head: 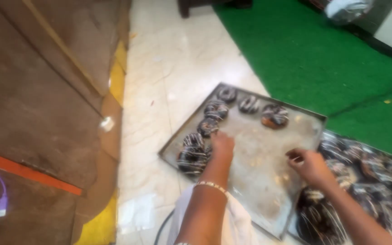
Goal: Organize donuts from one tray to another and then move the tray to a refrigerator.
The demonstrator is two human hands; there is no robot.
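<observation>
A grey metal baking tray [259, 149] lies on the pale marble floor. Several chocolate-glazed doughnuts with white drizzle [216, 110] line its left and far edges. My left hand [222, 146] rests on the tray among the doughnuts at the left edge, fingers curled next to one doughnut [191, 159]; whether it grips one is unclear. My right hand [307, 164] hovers over the tray's right edge, fingers loosely bent, nothing seen in it. A second tray [364, 181] packed with glazed doughnuts sits to the right.
A brown wooden counter front [41, 90] with yellow and orange trim stands to the left. Green carpet [323, 59] covers the floor beyond the trays. A purple cable plug [2, 205] hangs at the lower left. A white cloth [237, 222] lies under my left arm.
</observation>
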